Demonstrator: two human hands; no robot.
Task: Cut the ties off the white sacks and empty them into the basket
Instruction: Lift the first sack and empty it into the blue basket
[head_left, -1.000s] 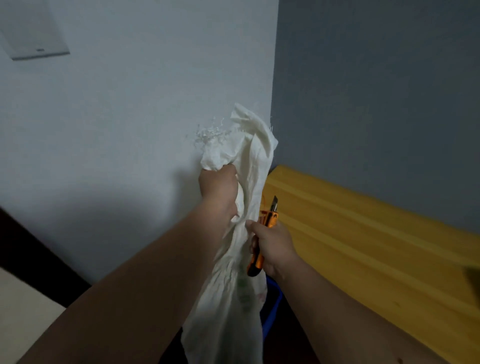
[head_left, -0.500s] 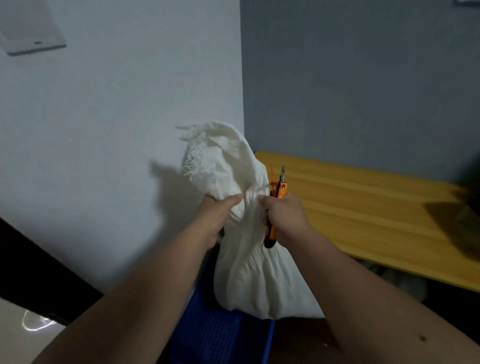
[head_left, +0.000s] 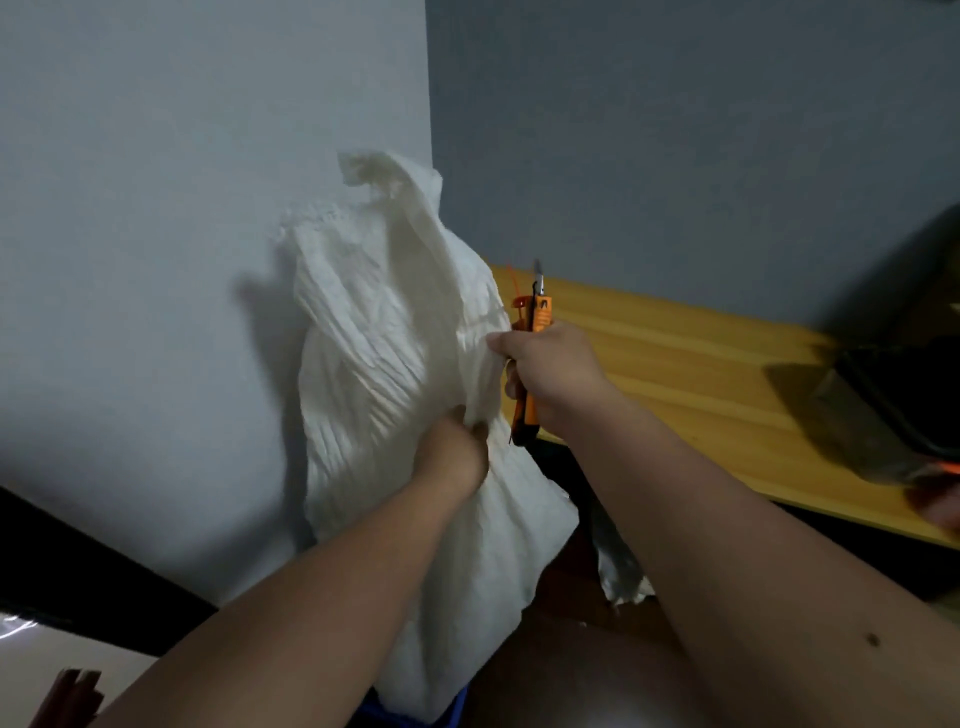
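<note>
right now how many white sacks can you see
2: one white sack held up by the left hand and the right hand; a second sack is partly hidden low under the bench.

i count one white sack (head_left: 395, 364), one orange utility knife (head_left: 535, 332), my two hands, left hand (head_left: 452, 452) and right hand (head_left: 550, 364), one yellow wooden bench (head_left: 701, 364), one blue basket (head_left: 452, 712).

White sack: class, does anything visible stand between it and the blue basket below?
Nothing visible does. The white sack, gripped by the left hand and right hand, hangs directly over the blue basket.
</note>
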